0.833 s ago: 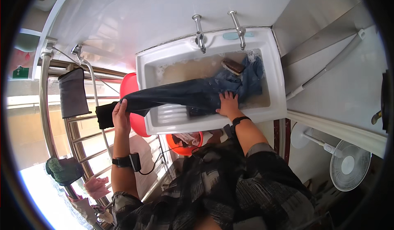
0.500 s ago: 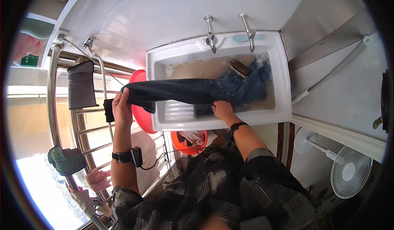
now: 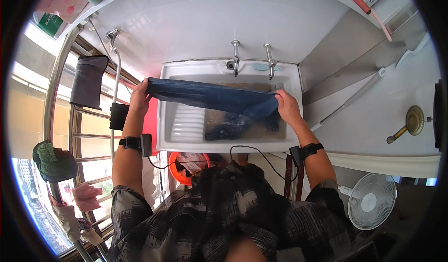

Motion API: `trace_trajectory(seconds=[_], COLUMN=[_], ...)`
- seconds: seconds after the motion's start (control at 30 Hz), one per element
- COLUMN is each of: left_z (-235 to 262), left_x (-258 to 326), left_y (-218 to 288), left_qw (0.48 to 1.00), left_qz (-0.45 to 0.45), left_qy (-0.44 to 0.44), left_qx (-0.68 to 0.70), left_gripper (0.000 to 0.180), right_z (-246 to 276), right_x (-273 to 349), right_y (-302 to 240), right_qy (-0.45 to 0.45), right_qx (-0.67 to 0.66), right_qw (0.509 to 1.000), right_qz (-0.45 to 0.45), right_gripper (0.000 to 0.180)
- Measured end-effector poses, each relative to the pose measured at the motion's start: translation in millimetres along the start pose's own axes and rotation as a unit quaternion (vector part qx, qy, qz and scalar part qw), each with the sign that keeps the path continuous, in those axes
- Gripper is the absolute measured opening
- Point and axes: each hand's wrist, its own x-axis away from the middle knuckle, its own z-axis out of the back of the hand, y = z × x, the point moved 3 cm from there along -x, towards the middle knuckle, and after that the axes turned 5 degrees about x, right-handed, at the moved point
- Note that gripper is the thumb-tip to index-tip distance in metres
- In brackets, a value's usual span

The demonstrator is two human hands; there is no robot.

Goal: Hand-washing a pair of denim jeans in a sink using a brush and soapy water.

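Observation:
A pair of wet dark blue jeans is stretched across a white laundry sink. At the left, my left hand grips the end of one leg. My right hand pinches the cloth at the right side of the sink, holding it up and taut. The rest of the jeans hangs down into cloudy water in the basin. Ridges of the sink's built-in washboard show below the raised leg. Part of the basin is hidden behind the cloth.
Two metal taps stand behind the sink, with a pale blue brush-like tool beside them. An orange bucket holding cloths sits below the front edge. Window rails line the left; a white fan stands at lower right.
My right hand has moved right and up, lifting the jeans off the front of the sink. My left hand has risen slightly. The brown brush in the water is now out of sight.

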Motion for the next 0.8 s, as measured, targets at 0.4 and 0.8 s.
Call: trace_trajectory(seconds=[0.4,0.8], left_z=[-43.9,-17.1], left_x=[16.3,0.6], left_y=[59.8,-101.2], left_qw=[0.999,0.976], left_qz=[-0.012,0.209], left_qy=[-0.011,0.068], left_qx=[0.032,-0.014], left_gripper=[0.027,0.039], right_z=[63.6,0.5], right_x=[-2.9,8.3], right_y=[-15.5,31.2], right_qy=[0.092,-0.032], right_qx=[0.008,0.147], right_qw=[0.995,0.988], right_qz=[0.027,0.031], right_gripper=[0.018,0.011])
